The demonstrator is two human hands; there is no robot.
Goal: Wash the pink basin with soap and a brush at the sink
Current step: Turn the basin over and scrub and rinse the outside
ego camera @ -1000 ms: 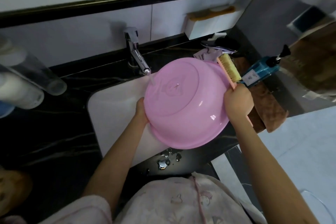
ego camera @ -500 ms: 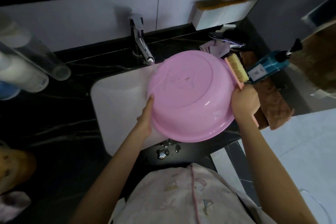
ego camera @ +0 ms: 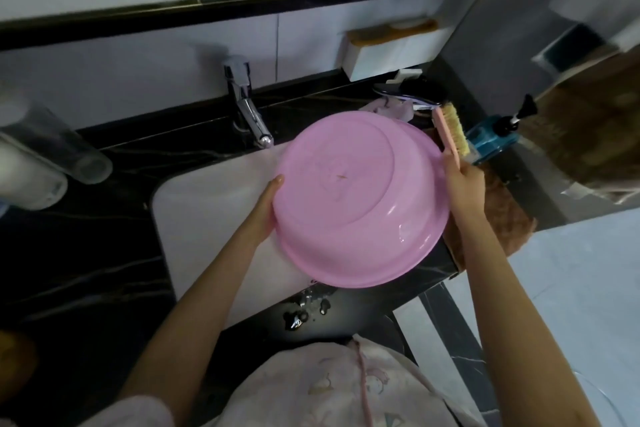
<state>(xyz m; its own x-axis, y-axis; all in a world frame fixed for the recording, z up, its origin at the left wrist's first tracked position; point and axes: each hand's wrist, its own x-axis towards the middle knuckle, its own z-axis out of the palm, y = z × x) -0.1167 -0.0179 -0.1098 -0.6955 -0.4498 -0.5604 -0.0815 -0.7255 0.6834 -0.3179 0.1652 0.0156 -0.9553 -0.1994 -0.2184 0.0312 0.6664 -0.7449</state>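
Surface [ego camera: 86, 253]: black stone with pale veins, set round one white sink [ego camera: 207, 211]; water drops [ego camera: 304, 308] lie on its front edge, below the left grip.
Room: white tiled wall behind, a dark ledge above it, pale floor [ego camera: 571, 288] to the right of the right grip.
Count: one basin, one brush, one tap [ego camera: 247, 111], one blue pump bottle [ego camera: 491, 142], one brown cloth [ego camera: 505, 218], one white wall box [ego camera: 391, 48], two cups [ego camera: 79, 156].
Basin [ego camera: 353, 198]: pink, round, glossy plastic, turned bottom up and tilted, held between the two grips over the sink's right half. A raised ring marks its base, with a small dark fleck at the middle and wet shine near the rim.
Left grip [ego camera: 268, 208]: lies flat against the basin's left wall, one digit straight; the rest is hidden behind the basin.
Right grip [ego camera: 464, 184]: curled round the pink handle of the brush [ego camera: 452, 135] at the basin's right rim; tan bristles face away from the basin.
Bottle: just right of the brush, beyond the right grip.
Tap: beyond the left grip.
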